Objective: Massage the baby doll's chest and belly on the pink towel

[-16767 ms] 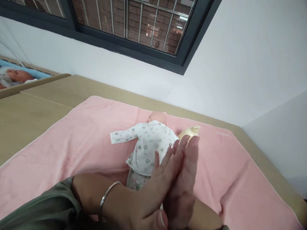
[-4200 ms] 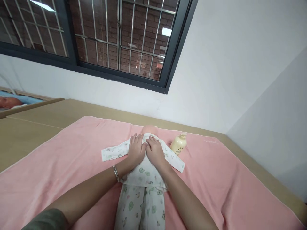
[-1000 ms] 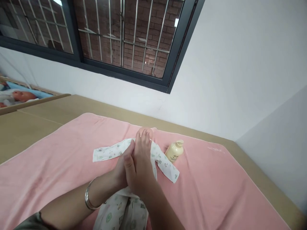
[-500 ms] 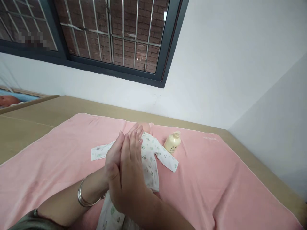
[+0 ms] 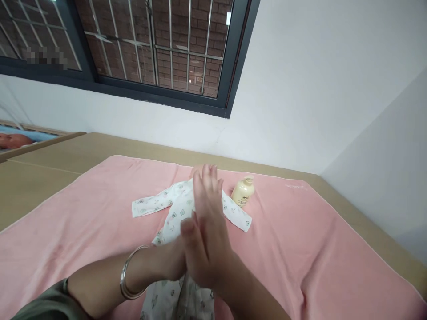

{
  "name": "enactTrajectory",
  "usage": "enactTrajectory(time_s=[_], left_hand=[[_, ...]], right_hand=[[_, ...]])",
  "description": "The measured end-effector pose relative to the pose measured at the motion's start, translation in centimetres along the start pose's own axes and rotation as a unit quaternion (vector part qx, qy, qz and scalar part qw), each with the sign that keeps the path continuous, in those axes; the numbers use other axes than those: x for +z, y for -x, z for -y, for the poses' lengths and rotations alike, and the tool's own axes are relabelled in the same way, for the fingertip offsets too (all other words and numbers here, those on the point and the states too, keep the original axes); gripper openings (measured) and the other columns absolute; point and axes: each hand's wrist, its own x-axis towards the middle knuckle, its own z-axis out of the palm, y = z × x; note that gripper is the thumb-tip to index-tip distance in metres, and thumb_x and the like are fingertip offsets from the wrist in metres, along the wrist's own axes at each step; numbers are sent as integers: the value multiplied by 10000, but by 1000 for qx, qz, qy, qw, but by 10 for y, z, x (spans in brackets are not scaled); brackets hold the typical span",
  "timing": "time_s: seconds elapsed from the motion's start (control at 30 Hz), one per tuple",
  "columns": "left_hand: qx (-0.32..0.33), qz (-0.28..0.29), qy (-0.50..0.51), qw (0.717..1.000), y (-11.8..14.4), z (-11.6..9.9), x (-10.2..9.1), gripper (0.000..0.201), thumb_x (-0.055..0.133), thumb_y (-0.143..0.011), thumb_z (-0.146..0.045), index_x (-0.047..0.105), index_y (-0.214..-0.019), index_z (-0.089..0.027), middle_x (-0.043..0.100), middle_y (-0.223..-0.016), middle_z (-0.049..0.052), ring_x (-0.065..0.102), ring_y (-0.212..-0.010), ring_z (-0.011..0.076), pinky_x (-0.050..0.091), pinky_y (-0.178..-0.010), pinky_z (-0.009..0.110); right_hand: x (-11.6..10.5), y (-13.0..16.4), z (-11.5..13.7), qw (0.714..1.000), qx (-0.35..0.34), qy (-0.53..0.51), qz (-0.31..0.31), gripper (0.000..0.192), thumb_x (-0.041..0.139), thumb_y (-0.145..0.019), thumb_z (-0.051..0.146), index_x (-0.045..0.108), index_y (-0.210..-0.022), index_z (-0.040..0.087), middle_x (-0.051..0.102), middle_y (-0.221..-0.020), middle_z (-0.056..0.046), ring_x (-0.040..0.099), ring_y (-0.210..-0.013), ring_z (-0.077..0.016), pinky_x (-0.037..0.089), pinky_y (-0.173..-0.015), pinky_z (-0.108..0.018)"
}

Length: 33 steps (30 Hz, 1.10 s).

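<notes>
Head view: A person presses right hand against left hand above a doll laid out on a pink blanket. The right hand is flat, its fingers straight and pointing toward the wall, its thumb lying on the near side. The left hand is mostly hidden behind it, so the set of its fingers cannot be told. Whether either hand touches the doll is also unclear.

The doll lies lengthwise at the middle of the blanket, head toward the wall and legs toward the person, dressed in a white printed shirt and trousers. One sleeve reaches out to the left; the other slants down to the right. The hands cover much of its torso and most of its head.

Just beside the doll's right-side sleeve, as seen by the camera, a pale yellow bottle sits on the blanket, dark print on its front. A silver bracelet circles the left wrist below a dark green sleeve. The blanket, creased at right, covers much of a wooden counter. Beyond it, a dark-framed window shows metal bars and brickwork. At far left, a second doll is partly in view.
</notes>
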Motion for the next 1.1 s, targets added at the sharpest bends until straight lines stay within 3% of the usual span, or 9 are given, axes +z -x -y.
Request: enactTrajectory(time_s=[0.13, 0.33, 0.47, 0.57, 0.67, 0.77, 0.83, 0.93, 1.1], left_hand=[[-46, -5, 0, 999, 4, -4, -6, 684, 592, -910, -567, 431, -1530, -326, 512, -1550, 40, 66, -1566, 422, 258, -1220, 621], [103, -89, -78, 988, -28, 4, -16, 493, 472, -992, -533, 541, -1420, -298, 488, -1571, 22, 270, -1554, 301, 226, -1291, 498], [200, -144, -71, 967, -72, 11, -37, 467, 455, -994, -548, 581, -1312, -230, 581, -1470, 118, 494, -1424, 275, 335, -1230, 496], [170, -180, -108, 963, -98, 28, -63, 417, 500, -969, -527, 624, -1178, -188, 684, -1292, 147, 591, -1311, 279, 398, -1165, 490], [116, -196, -163, 960, -110, 54, -88, 397, 504, -950, -518, 640, -1088, -171, 715, -1185, 142, 634, -1226, 277, 432, -1119, 467], [94, -200, -245, 944, -109, 78, -107, 356, 491, -943, -486, 649, -1052, -186, 720, -1154, 122, 647, -1173, 280, 453, -1089, 460], [90, -172, -294, 936, -104, 90, -116, 345, 465, -954, -467, 654, -1056, -198, 724, -1143, 113, 651, -1149, 278, 461, -1082, 463], [103, -121, -343, 926, -97, 100, -124, 354, 438, -974, -421, 651, -1145, -195, 707, -1218, 121, 634, -1185, 269, 446, -1108, 466], [126, -108, -387, 907, -93, 105, -127, 393, 420, -994, -374, 625, -1271, -186, 648, -1363, 132, 560, -1322, 264, 347, -1205, 484]], right_hand=[[-4, -2, -6, 999, 32, -10, 9, 673, 275, -1074, 526, -27, -1644, 332, 180, -1706, -39, 40, -1576, -368, 110, -1211, -735], [25, -9, -13, 998, 42, 2, 39, 723, 280, -1076, 494, -51, -1649, 204, 72, -1720, -82, -26, -1584, -307, 123, -1269, -619], [37, -23, -51, 986, 152, 55, 32, 694, 351, -1057, 429, 156, -1637, 101, 114, -1704, -146, 25, -1586, -303, 135, -1275, -588], [47, -28, -88, 965, 231, 75, 98, 560, 365, -1028, 293, 419, -1541, 76, 277, -1654, -192, 199, -1563, -305, 240, -1252, -552], [66, -20, -115, 966, 168, 118, 156, 512, 388, -978, 180, 537, -1453, 59, 346, -1624, -193, 249, -1549, -298, 202, -1266, -528], [81, -9, -132, 966, 37, 119, 227, 517, 452, -959, 186, 539, -1465, 127, 436, -1587, -132, 294, -1536, -252, 140, -1284, -511], [81, -7, -141, 962, 8, 117, 248, 539, 501, -944, 210, 524, -1482, 178, 472, -1568, -92, 316, -1527, -232, 147, -1285, -502], [71, -11, -154, 961, 84, 133, 228, 522, 483, -990, 302, 506, -1499, 190, 442, -1587, -90, 306, -1532, -239, 196, -1274, -504], [72, -6, -142, 928, 235, 222, 184, 656, 409, -1035, 409, 385, -1543, -6, 346, -1603, -246, 274, -1536, -340, 262, -1247, -540]])
